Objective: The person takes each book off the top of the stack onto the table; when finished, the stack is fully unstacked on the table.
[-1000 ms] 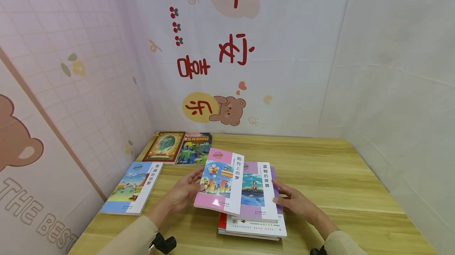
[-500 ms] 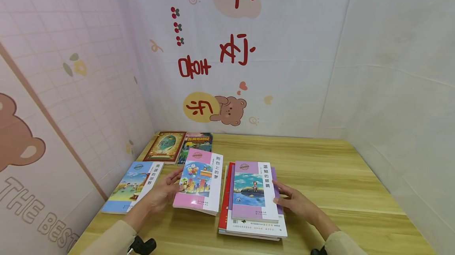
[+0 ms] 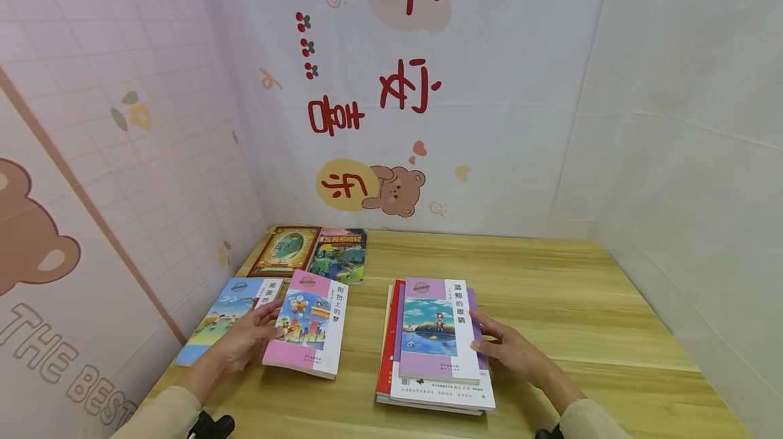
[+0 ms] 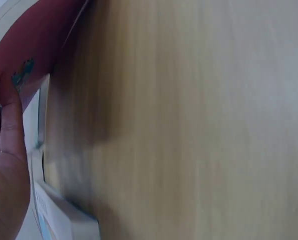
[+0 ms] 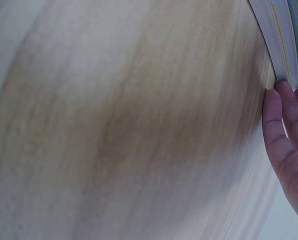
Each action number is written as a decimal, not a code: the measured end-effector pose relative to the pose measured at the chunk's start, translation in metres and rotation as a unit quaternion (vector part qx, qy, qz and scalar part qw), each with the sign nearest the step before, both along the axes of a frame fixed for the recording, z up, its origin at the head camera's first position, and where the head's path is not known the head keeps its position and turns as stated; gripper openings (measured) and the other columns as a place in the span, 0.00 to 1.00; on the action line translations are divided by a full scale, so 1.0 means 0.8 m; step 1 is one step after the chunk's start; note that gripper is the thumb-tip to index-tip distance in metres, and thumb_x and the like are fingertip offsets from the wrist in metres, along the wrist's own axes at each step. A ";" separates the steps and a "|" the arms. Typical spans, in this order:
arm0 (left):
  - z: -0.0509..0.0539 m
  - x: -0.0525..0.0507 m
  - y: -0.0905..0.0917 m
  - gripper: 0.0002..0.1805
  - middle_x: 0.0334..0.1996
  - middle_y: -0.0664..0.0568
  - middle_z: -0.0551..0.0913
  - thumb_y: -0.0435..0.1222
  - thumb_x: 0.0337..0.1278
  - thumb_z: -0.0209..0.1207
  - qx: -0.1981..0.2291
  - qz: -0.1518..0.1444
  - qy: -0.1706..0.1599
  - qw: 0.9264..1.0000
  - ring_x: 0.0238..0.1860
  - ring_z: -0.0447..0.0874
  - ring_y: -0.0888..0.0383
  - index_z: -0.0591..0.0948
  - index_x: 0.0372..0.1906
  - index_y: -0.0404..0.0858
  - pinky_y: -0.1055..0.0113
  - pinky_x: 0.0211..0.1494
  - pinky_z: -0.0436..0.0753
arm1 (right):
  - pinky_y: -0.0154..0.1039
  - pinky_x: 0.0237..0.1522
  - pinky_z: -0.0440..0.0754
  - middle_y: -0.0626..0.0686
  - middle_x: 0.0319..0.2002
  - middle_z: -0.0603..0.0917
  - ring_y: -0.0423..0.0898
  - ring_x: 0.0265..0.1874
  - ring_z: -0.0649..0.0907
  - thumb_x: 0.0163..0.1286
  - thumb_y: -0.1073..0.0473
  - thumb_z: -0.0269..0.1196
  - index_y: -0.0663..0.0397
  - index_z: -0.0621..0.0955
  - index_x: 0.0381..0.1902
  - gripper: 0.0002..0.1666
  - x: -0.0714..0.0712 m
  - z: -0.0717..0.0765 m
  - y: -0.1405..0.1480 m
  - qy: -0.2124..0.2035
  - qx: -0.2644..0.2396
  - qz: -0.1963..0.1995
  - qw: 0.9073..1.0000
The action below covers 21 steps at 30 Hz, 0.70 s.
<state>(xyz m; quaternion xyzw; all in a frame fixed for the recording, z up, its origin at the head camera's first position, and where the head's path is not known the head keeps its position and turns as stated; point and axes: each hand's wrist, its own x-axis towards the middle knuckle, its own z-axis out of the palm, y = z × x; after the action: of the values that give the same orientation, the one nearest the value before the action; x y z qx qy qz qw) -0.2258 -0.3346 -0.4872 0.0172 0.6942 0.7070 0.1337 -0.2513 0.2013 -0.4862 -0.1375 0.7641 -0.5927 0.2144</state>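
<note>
My left hand [image 3: 247,338] grips the left edge of a pink-and-white book [image 3: 306,323] with a balloon-and-city cover, held just over the table. In the left wrist view, a finger [image 4: 11,122] lies against the pink underside of the book [image 4: 36,37]. To its left, partly behind my hand, lies a blue-and-white book [image 3: 214,323]. My right hand [image 3: 504,347] rests against the right side of a stack, whose top is a lilac-and-white book [image 3: 431,364] with a sea picture. In the right wrist view, the fingertips touch the page edges of the stacked books [image 5: 278,40].
Under the lilac book, a purple book [image 3: 472,300], a red-edged book [image 3: 385,371] and a white cover [image 3: 449,397] show. At the back left lie a brown ornate book [image 3: 284,252] and a green illustrated book [image 3: 338,259]. White cloth walls [image 3: 489,119] border the wooden table [image 3: 563,289].
My left hand has carried the pink-and-white book left off the stack, toward the blue book, uncovering the lilac book and the stack's red edge. The right hand has stayed in place.
</note>
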 end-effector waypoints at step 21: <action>-0.008 -0.010 -0.032 0.46 0.74 0.26 0.42 0.21 0.58 0.55 -0.063 0.040 -0.048 0.996 0.59 0.72 0.46 0.44 0.78 0.28 0.55 0.50 0.81 | 0.46 0.52 0.81 0.72 0.68 0.63 0.53 0.53 0.79 0.72 0.53 0.63 0.51 0.57 0.79 0.44 -0.001 -0.004 0.001 0.001 0.007 -0.001 1.000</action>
<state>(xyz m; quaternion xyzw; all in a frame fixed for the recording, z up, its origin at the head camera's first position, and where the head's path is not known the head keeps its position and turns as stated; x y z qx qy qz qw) -0.2337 -0.3601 -0.4937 -0.0524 0.7302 0.6668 0.1393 -0.2523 0.2022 -0.4890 -0.1362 0.7688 -0.5871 0.2138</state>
